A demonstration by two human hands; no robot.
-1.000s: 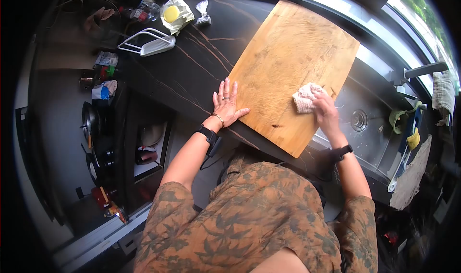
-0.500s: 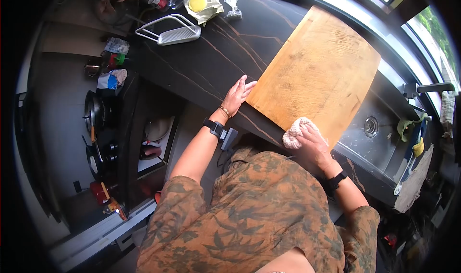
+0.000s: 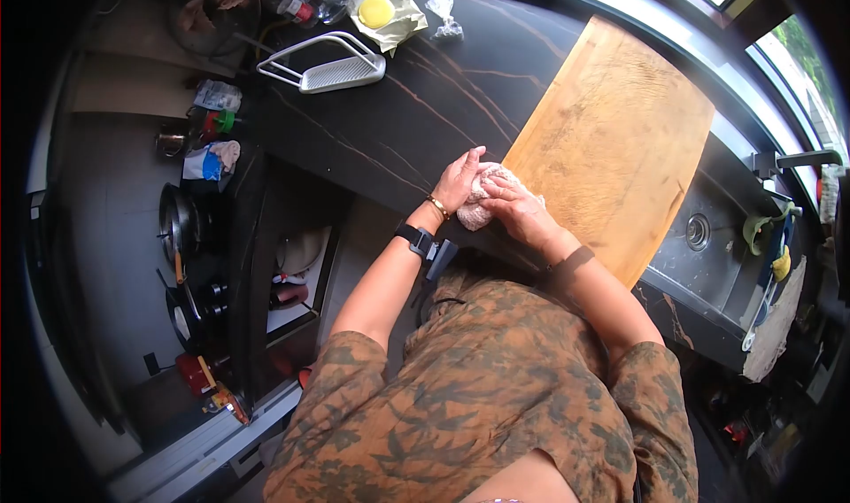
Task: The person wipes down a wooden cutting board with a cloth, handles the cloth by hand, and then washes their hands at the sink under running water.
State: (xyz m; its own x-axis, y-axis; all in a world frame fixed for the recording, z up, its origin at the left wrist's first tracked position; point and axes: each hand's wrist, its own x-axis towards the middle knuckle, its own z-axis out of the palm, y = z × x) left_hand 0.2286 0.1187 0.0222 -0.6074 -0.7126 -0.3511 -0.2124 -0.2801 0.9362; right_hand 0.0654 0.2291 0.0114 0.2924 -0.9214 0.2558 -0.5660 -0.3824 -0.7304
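**Dark kitchen counter [image 3: 372,122], a cloth [image 3: 476,209] bunched at the corner of a wooden cutting board [image 3: 611,140]**

The countertop here is near black, with thin brown veins running across it. Closest to me is the person's rust-coloured leaf-print shirt [image 3: 496,388], both forearms reaching out past it. A bracelet [image 3: 437,207] and a black wrist strap [image 3: 418,239] circle the left wrist.

Just beyond, the hands meet over that pale pink textured cloth. The right hand [image 3: 522,211] is closed on it, fingers spread across the top. The left hand [image 3: 459,182] sits against its other side, fingers straight and together; whether it pinches the cloth too, I cannot tell. The cloth lies at the board's near left corner, partly hanging past the edge.

The board itself lies flat, its face scored and slightly darkened. Right beside its right-hand edge is the metal sink [image 3: 726,268], with a round drain [image 3: 698,232] in its floor.

Farther back on the left stands a white rack [image 3: 341,75] with a looped frame. Near it a yellow disc [image 3: 375,11] rests on crumpled paper [image 3: 405,23], and next to that is a small knotted plastic bag [image 3: 447,27]. Past the sink, greenery shows through the window [image 3: 801,65].
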